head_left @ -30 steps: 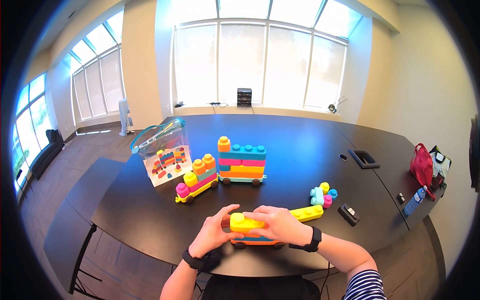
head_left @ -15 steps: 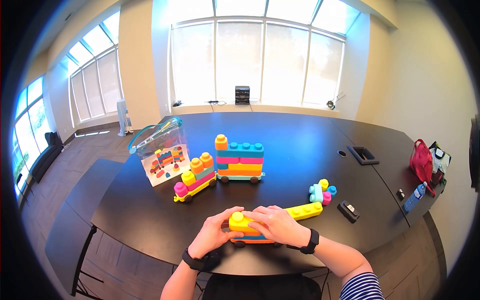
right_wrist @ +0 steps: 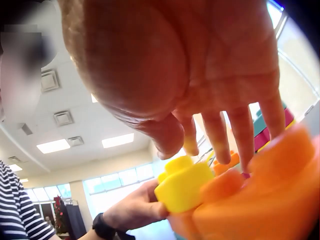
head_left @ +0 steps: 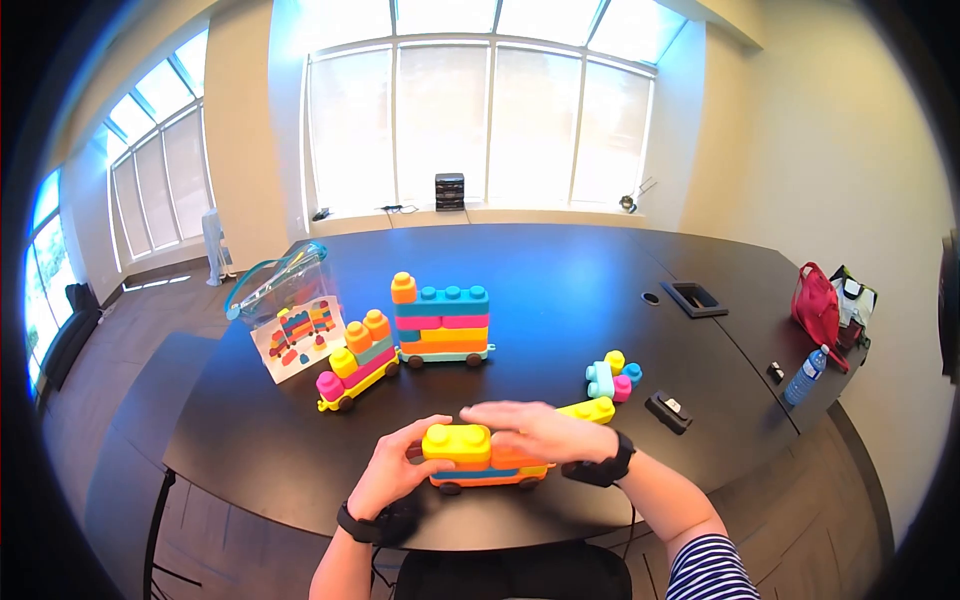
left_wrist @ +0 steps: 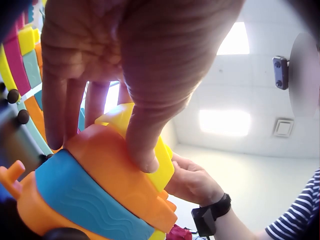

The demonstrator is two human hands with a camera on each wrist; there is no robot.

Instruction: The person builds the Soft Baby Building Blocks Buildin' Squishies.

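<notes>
Near the table's front edge stands a toy train car of building blocks, with an orange base, a blue block [left_wrist: 90, 192] and an orange block [left_wrist: 110, 160] stacked on it. On top at its left end sits a two-stud yellow block [head_left: 456, 442]. My left hand [head_left: 393, 470] grips the yellow block and the orange one beneath from the left, thumb on the near side, fingers behind. Over the car's right half my right hand [head_left: 545, 430] is held out flat, fingers straight. In the right wrist view its fingers [right_wrist: 215, 135] extend above the studs.
A long yellow piece [head_left: 592, 410] lies right of the car, near a small cluster of blocks [head_left: 600, 380]. Behind stand a tall block car [head_left: 445, 340] and a yellow-based car [head_left: 365, 380]. A clear bag [head_left: 290, 300], black case [head_left: 668, 411] and water bottle [head_left: 806, 375] surround them.
My right hand has come off the yellow block, moved right and straightened its fingers. The left hand keeps its grip. The head view has turned right, so everything sits farther left.
</notes>
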